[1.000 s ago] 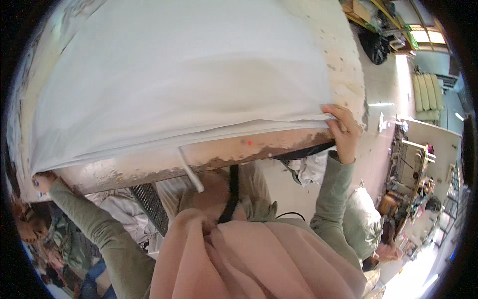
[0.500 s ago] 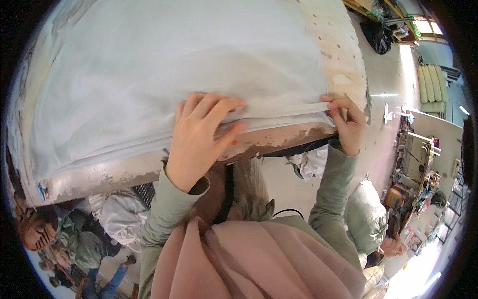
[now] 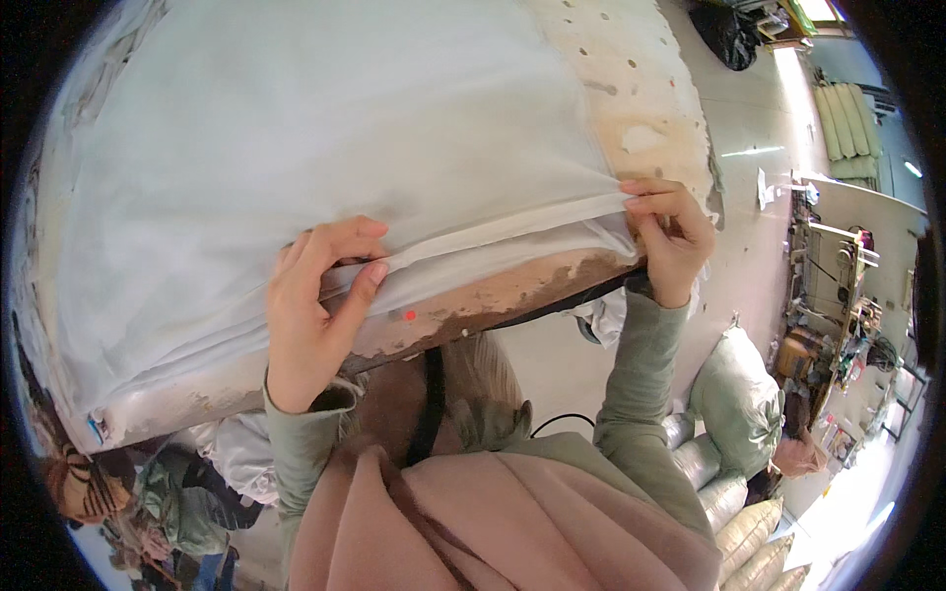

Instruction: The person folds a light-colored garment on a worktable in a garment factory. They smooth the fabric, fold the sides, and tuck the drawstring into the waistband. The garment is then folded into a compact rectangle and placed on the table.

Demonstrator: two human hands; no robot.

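Observation:
A white cloth (image 3: 325, 128) lies over a worn table top with a pale padded surface showing at the right (image 3: 650, 98) and a stained front edge (image 3: 503, 295). Along its near side runs a narrow folded strip. My left hand (image 3: 320, 305) has fingers curled on this strip left of centre, thumb toward the fingertips. My right hand (image 3: 668, 236) pinches the strip's right end, near the table's corner. Creases run from that pinch across the cloth. A small red dot (image 3: 410, 315) shows on the front edge beside my left thumb.
Stuffed sacks (image 3: 734, 394) stand on the floor at lower right. A black bag (image 3: 729, 34) is beyond the table, and pale rolls (image 3: 843, 118) stand farther right. A cluttered workbench (image 3: 828, 315) runs along the right. Bundled fabrics (image 3: 187, 512) lie at lower left.
My left hand has moved from the far left corner toward the middle, then slightly left, closing on the folded strip. My right hand and the strip's end have shifted slightly leftward and upward.

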